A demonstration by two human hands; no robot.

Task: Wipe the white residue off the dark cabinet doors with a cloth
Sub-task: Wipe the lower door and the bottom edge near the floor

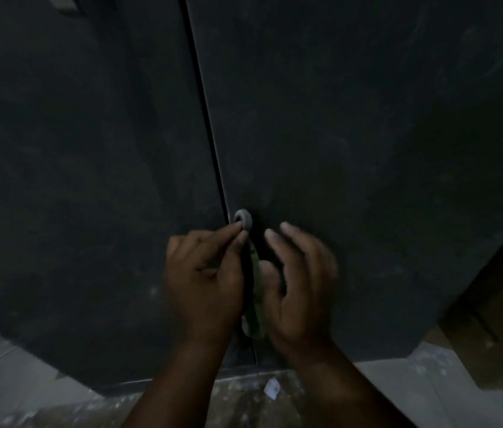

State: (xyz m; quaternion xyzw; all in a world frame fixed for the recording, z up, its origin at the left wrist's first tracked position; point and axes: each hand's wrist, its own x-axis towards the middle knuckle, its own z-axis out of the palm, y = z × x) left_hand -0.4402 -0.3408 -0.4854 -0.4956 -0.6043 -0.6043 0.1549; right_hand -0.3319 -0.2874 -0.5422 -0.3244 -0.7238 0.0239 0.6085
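Nearest the camera, two bare forearms rise from the bottom edge over a dusty, speckled floor (157, 403) where a small white scrap (271, 388) lies just in front of the cabinet base. The left hand (203, 273) has its thumb and forefinger pinched together at their tips, right under a small round knob (243, 219) on the door edge; whether that grip clamps the top end of the cloth or only touches the knob is too dark to tell. The cloth (254, 304), a greenish strip, hangs between the two hands with its long axis running up and down, its lower end near the wrists. The right hand (296, 282) sits just beside the cloth on its right, fingers apart and loosely curved, thumb close to the fabric, blurred and not plainly clamped on anything. So the cloth lies to the right of the left hand and to the left of the right hand, about equally near both. Behind them, the left door (89, 165) and the right door (367, 134) meet at a thin seam running up from the knob; faint pale specks show on both, mostly low down. A brown box (497, 319) stands at far right.
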